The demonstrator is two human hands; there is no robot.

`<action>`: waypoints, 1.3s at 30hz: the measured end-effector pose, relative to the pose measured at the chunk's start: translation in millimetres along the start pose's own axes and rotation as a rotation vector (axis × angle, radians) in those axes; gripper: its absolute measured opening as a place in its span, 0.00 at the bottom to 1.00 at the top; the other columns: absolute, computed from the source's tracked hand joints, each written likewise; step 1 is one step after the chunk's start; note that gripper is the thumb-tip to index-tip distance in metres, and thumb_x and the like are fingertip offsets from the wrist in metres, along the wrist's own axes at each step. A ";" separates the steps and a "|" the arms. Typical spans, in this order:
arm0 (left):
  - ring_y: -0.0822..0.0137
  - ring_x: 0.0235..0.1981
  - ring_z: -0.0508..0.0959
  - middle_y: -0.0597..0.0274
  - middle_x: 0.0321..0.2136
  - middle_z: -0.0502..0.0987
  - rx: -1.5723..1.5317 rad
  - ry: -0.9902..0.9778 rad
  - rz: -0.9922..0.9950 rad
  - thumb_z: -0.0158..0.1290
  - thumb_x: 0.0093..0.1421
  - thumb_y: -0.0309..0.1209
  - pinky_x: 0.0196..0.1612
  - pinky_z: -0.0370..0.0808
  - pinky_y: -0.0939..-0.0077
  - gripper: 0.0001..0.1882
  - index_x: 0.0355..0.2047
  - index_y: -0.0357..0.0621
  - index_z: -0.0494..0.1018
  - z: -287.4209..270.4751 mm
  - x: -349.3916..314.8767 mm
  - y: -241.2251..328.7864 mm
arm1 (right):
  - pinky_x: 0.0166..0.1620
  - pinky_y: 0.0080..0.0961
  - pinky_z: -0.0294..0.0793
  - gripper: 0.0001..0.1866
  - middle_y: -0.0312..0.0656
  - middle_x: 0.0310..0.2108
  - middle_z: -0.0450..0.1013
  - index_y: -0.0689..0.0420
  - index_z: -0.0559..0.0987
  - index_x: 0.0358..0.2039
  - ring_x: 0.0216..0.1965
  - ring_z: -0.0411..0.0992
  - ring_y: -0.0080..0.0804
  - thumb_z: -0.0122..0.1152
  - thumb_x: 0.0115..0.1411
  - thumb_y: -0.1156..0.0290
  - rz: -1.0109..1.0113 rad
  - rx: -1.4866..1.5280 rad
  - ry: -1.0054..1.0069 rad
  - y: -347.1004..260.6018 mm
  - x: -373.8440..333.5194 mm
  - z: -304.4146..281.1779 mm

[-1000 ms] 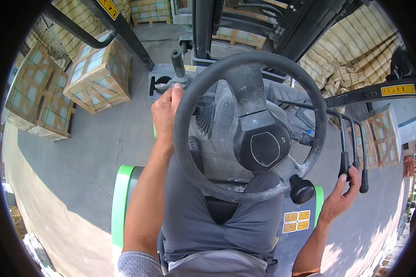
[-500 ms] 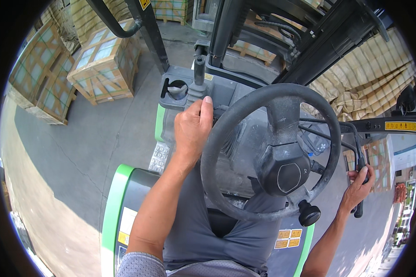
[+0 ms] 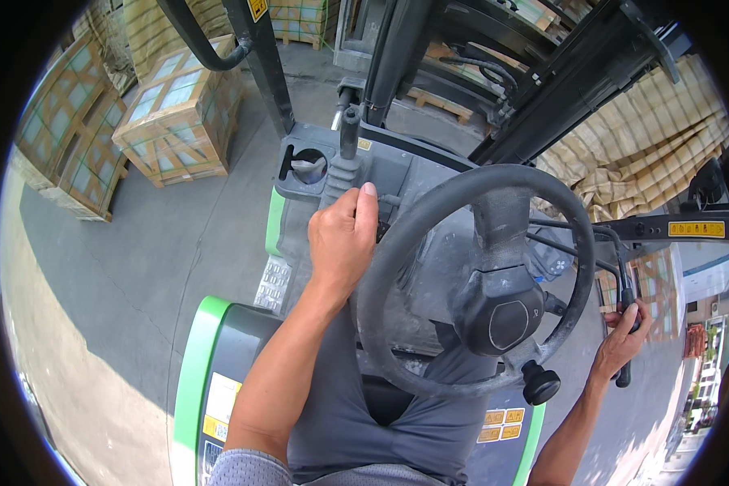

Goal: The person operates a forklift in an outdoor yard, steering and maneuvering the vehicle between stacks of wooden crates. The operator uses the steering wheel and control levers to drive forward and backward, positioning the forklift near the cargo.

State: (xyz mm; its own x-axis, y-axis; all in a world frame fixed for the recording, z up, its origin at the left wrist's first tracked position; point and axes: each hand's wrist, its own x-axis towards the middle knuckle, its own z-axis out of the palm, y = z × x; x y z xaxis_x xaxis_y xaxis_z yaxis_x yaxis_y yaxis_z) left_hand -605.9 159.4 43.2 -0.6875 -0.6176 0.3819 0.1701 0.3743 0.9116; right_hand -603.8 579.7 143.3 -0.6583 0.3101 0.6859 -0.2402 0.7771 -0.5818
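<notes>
My left hand (image 3: 342, 239) is closed in a fist with its thumb up, between the left rim of the black steering wheel (image 3: 374, 275) and a tall black lever (image 3: 349, 134) with a ribbed boot. Whatever its fingers wrap round is hidden behind them. Out to the right, my right hand (image 3: 621, 340) grips the black handle of a control lever (image 3: 628, 304); another dark lever end (image 3: 624, 376) hangs below. A round black knob (image 3: 540, 383) sticks up from the wheel's lower right rim. Neither hand touches the wheel's knob.
I sit in a green and grey forklift, its black mast (image 3: 555, 97) ahead. Wooden crates (image 3: 178, 117) stand on the concrete floor at the left, and another crate (image 3: 660, 283) at the right. Striped tan sheeting (image 3: 640, 146) hangs beyond the mast. A cup holder (image 3: 306, 166) is by the tall lever.
The view has shifted slightly, so the wheel and my left hand sit lower in it. A bright rod now shows beside the tall lever. Both hands keep their places.
</notes>
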 end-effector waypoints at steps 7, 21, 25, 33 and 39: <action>0.61 0.11 0.66 0.53 0.10 0.67 -0.053 -0.003 -0.026 0.51 0.69 0.35 0.20 0.63 0.63 0.21 0.19 0.35 0.71 6.6 6.1 1.8 | 0.30 0.19 0.70 0.16 0.44 0.33 0.75 0.63 0.73 0.51 0.24 0.72 0.22 0.51 0.72 0.64 0.009 0.033 0.023 0.3 2.8 2.6; 0.67 0.14 0.68 0.56 0.12 0.70 0.006 -0.058 -0.130 0.49 0.70 0.37 0.22 0.65 0.65 0.22 0.22 0.33 0.74 0.5 10.1 21.2 | 0.52 0.35 0.71 0.18 0.51 0.47 0.71 0.65 0.71 0.51 0.49 0.71 0.41 0.55 0.69 0.63 -0.153 -0.245 -0.067 -23.1 -61.1 -40.5; 0.63 0.15 0.68 0.53 0.12 0.71 0.040 -0.040 -0.106 0.48 0.70 0.38 0.24 0.66 0.63 0.22 0.24 0.33 0.75 5.3 10.9 25.2 | 0.54 0.41 0.70 0.21 0.53 0.50 0.71 0.65 0.72 0.50 0.51 0.70 0.51 0.61 0.64 0.63 -0.396 0.075 -0.200 -77.5 -68.4 -41.9; 0.71 0.17 0.62 0.56 0.12 0.66 0.038 -0.071 -0.140 0.48 0.70 0.38 0.22 0.63 0.65 0.23 0.22 0.31 0.71 1.7 13.2 49.4 | 0.43 0.35 0.74 0.09 0.36 0.26 0.76 0.56 0.78 0.24 0.31 0.77 0.36 0.73 0.47 0.74 -0.411 0.377 -0.453 -104.0 -74.9 -26.0; 0.75 0.19 0.60 0.63 0.12 0.62 0.039 -0.064 -0.128 0.48 0.70 0.38 0.21 0.61 0.68 0.24 0.20 0.32 0.67 2.1 15.3 60.5 | 0.39 0.39 0.74 0.10 0.40 0.27 0.74 0.55 0.77 0.25 0.32 0.74 0.43 0.74 0.47 0.75 -0.527 0.488 -0.514 -160.0 -111.0 -22.1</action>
State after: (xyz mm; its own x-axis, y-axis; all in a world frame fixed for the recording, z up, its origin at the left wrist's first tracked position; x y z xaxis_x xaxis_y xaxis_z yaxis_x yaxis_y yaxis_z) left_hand -607.6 174.0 103.9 -0.7457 -0.6172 0.2510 0.0515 0.3222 0.9453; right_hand -476.5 433.0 170.0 -0.5870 -0.3983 0.7049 -0.8036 0.3924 -0.4475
